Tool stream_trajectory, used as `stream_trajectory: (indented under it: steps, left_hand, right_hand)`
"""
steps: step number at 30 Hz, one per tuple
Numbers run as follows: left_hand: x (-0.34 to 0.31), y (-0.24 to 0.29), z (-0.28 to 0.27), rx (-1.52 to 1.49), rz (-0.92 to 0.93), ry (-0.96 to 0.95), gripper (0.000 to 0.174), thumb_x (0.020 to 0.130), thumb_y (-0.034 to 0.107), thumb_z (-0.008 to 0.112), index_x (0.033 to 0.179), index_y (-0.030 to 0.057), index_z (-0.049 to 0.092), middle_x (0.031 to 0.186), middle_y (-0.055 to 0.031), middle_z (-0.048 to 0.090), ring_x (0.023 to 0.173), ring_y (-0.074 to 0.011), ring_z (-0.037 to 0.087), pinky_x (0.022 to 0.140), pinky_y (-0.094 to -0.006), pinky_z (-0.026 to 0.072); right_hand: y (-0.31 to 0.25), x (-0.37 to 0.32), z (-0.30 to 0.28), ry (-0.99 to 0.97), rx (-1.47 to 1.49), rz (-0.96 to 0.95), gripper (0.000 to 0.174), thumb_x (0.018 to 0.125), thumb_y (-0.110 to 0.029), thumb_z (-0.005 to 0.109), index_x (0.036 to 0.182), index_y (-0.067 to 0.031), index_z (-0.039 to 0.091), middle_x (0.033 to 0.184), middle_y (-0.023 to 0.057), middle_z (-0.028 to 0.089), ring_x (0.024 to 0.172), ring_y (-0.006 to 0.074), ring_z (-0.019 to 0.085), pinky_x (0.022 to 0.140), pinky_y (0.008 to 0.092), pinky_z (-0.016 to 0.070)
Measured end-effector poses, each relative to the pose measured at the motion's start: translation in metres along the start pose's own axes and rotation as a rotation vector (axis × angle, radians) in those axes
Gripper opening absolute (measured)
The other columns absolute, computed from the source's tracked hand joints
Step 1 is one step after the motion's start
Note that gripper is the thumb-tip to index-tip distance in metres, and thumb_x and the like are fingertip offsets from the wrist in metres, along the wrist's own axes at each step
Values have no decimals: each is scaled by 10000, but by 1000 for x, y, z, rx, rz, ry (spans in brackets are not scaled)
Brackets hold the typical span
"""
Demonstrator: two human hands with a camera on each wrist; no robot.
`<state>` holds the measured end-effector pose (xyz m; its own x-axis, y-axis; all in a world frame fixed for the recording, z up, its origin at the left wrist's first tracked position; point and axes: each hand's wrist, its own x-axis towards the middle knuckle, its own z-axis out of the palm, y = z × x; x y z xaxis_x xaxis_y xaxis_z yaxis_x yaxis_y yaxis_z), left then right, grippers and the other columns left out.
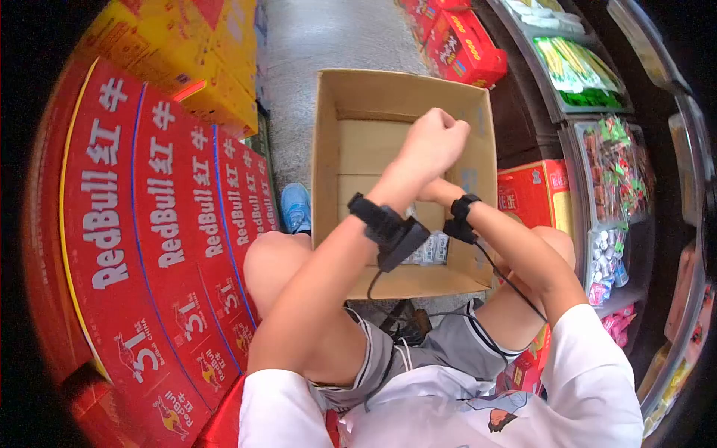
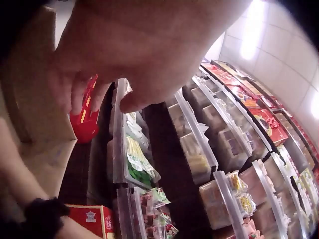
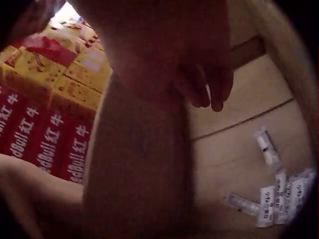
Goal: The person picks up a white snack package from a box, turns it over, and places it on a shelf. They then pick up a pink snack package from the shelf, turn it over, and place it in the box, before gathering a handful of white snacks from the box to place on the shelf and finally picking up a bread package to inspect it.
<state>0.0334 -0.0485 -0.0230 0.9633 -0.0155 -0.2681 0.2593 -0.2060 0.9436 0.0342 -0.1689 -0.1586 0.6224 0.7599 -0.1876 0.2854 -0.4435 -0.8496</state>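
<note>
An open cardboard box point(image 1: 326, 157) stands between the person's knees, with several small white packets point(image 1: 435, 249) point(image 3: 267, 205) on its bottom. Over its right part is the left hand point(image 1: 432, 142), fingers bent loosely; in the left wrist view, the left hand point(image 2: 129, 55) has its fingers hanging and thumb apart, holding nothing visible. The right hand point(image 1: 433, 190) crosses beneath the left forearm, mostly hidden in the head view. In the right wrist view, the right hand point(image 3: 169, 55) hangs loosely bent above the box bottom, away from the packets, with no held object visible.
Stacked red drink cartons point(image 1: 157, 187) line the left, with yellow cartons point(image 1: 172, 52) beyond. Bins of packaged snacks point(image 1: 579, 71) point(image 2: 142, 159) fill the right. A red carton point(image 1: 541, 190) stands by the box's right side; grey floor point(image 1: 340, 37) stretches ahead.
</note>
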Motion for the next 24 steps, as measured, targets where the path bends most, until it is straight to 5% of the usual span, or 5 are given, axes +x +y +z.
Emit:
stream_trajectory:
  steps: [11,16,24]
  left_hand:
    - [-14,6,-11,-36,16,44,462,914,324,595,1139,-75,653,1140,-303,691,1128,-400,667,991,-445,504]
    - [-3,7,-16,-29,72,80,420,864,287,597,840,-125,672,930,-341,700,937,-453,711,875,-472,543]
    - [-14,14,-30,-55,69,113,427,860,287,594,912,-123,702,971,-348,700,991,-460,704,908,-481,538]
  right_hand:
    - [26,-9,57,-261,-176,326,470,965,-207,601,1405,-55,541,1402,262,564,1359,410,495,1124,491,394]
    - [38,-25,61,-302,-190,376,507,951,-227,627,1425,-81,523,1405,250,554,1362,404,488,1119,489,400]
    - [49,-41,68,-371,-212,412,572,928,-260,667,1455,-123,494,1409,231,538,1367,395,476,1110,486,408]
